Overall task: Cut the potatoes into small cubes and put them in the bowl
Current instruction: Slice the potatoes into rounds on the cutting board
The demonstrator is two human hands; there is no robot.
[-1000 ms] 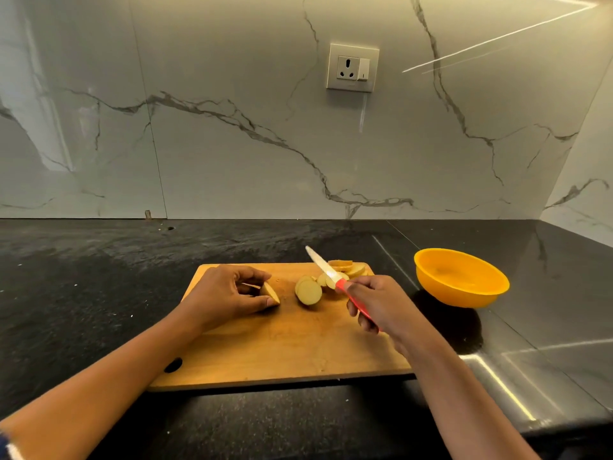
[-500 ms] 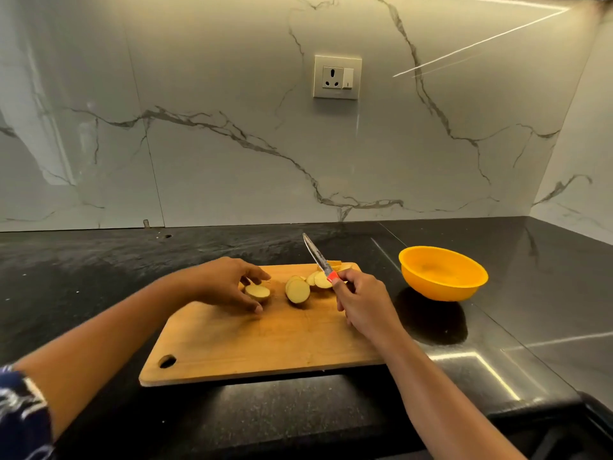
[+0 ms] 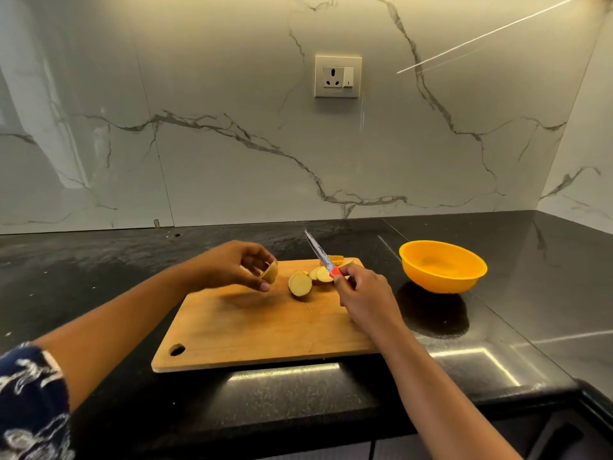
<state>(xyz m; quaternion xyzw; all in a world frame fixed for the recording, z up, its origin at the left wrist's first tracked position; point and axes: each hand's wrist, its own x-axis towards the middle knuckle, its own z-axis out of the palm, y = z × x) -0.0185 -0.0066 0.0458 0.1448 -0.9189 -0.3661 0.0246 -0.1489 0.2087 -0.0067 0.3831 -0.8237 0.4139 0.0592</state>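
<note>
- The left hand is hovering over the far left part of the wooden cutting board. Its fingers are curled in, and thumb and fingertips are pinching a potato slice.
- That slice is hanging clear of the wood, tilted up on its edge, with the pale cut face showing.
- The right hand is gripping the knife with its fingers closed round the red handle. The blade is pointing up and away toward the wall, and its tip is riding above the board's far edge.
- A thick potato chunk is sitting on the board between the two hands, its cut face turned toward the camera.
- Just to the right of it, a little fan of cut slices is lying flat, partly covered by the knife and the right hand.
- A few more pieces are lying at the board's far right corner, behind the blade.
- The orange bowl is standing on the black countertop to the right of the board, apart from it and upright.
- The board is lying flat on the counter, with its hanging hole at the near left corner.
- A wall socket is showing on the marble backsplash, above the board.
- A dark patterned sleeve is peeking in at the lower left, on the left arm.
</note>
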